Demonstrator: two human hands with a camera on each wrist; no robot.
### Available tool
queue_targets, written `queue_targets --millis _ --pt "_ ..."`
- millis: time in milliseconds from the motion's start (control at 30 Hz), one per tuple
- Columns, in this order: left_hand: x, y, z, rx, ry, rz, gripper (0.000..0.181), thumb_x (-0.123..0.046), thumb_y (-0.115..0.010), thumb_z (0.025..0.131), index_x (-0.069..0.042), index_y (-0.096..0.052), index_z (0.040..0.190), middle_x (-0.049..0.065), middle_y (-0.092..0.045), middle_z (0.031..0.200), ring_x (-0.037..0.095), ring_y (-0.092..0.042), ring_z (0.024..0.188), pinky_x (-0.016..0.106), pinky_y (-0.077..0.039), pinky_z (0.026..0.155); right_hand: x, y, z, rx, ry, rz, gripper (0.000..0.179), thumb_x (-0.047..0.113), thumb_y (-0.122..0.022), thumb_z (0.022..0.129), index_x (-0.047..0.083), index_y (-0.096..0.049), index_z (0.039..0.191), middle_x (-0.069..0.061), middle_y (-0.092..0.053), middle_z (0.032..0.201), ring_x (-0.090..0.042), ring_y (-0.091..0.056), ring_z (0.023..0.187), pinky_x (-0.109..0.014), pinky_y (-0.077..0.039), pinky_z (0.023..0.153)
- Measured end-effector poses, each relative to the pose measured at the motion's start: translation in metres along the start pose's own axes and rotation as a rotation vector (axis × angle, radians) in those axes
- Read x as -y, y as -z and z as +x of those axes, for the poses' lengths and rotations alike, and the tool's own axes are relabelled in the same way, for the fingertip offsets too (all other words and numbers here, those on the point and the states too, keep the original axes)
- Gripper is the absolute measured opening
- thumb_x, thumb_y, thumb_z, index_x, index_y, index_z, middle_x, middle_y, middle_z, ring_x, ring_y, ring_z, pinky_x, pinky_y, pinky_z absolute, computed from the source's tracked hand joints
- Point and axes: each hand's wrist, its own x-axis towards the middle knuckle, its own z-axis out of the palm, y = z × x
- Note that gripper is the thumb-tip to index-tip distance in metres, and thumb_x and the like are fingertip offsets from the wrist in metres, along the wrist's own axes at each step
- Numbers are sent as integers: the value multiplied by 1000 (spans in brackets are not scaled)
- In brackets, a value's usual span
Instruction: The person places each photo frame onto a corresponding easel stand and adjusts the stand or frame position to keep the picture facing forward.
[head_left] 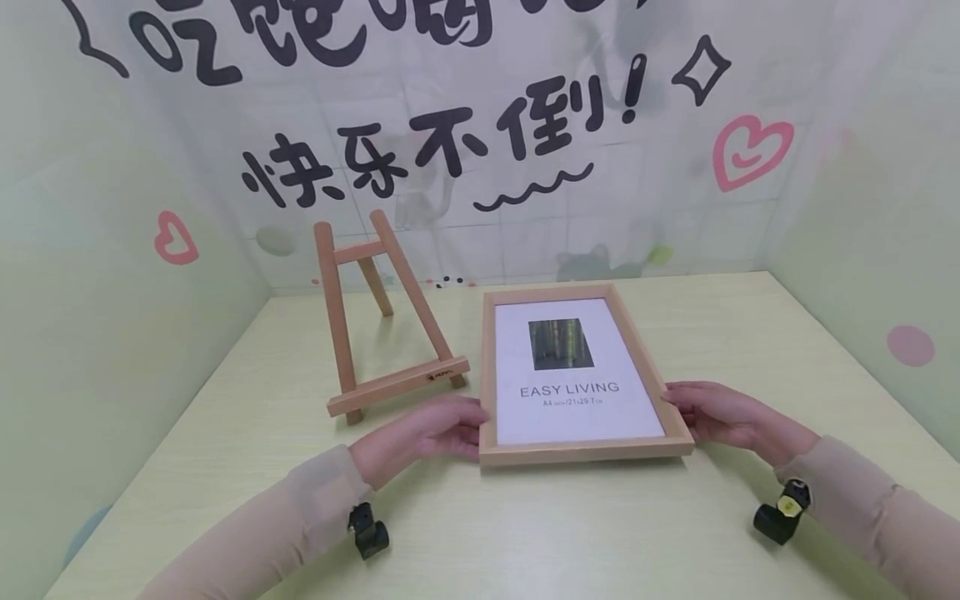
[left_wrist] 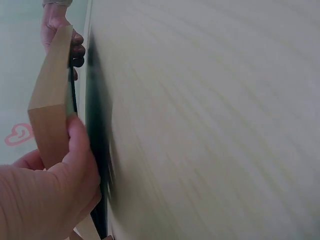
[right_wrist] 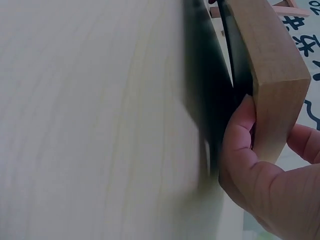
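Holding the frame (head_left: 585, 454) from both sides, close to its near corners, the two hands show in the head view: the left hand (head_left: 442, 427) grips the frame's left edge and the right hand (head_left: 720, 412) its right edge. The frame lies face up over the table (head_left: 585, 533) with a print (head_left: 570, 423) in it, and the easel (head_left: 397, 387) stands just left of the frame. Handling it well probably means matching the two grips, so that neither side of the frame dips, and leaving room between it and the easel. How the fingers sit beneath the frame is hidden here, and whether its far edge touches the table cannot be told. In the left wrist view, the left hand pinches the wood beside the frame's corner; holding by this thick rim, rather than pressing on the back (left_wrist: 73, 95), looks wise. The right hand shows only small at the frame's other end. In the right wrist view, the right hand pinches the opposite rim, and a blurred shadow (right_wrist: 200, 75) beside the frame suggests that its near end is raised. The back is too dark to show any clips.
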Motion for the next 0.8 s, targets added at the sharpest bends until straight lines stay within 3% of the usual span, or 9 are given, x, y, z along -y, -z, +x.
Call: queue_targets --millis 167,467,633,800 --pt "-2 1 1 14 -3 -55 53 -3 -50 91 2 -28 138 13 -58 97 20 -61 80 37 -56 75 1 5 -1 7 21 -26 64 23 -45 96 -12 -13 139 -3 -57 105 -13 -58 96 -38 -50 89" --pt "-9 4 -3 16 67 -117 65 -1 -49 91 -7 -14 146 16 -55 104 24 -61 85 42 -55 76 -6 19 -9 215 45 33 77 9 -46 94 -8 13 140 -2 -57 113 -18 -58 103 -35 -48 92" --pt "-10 6 -5 45 75 -114 69 0 -50 91 -10 -12 147 17 -54 107 24 -61 86 41 -55 77 -6 18 -9 213 30 32 78 11 -48 94 -4 12 142 -4 -55 115 -19 -59 103 -36 -48 92" --pt "-9 10 -6 121 50 -59 70 2 -49 91 -8 -9 147 21 -53 112 25 -63 87 40 -54 78 -5 17 -10 237 17 13 82 9 -50 92 -1 14 143 -5 -55 116 -21 -58 104 -39 -48 92"
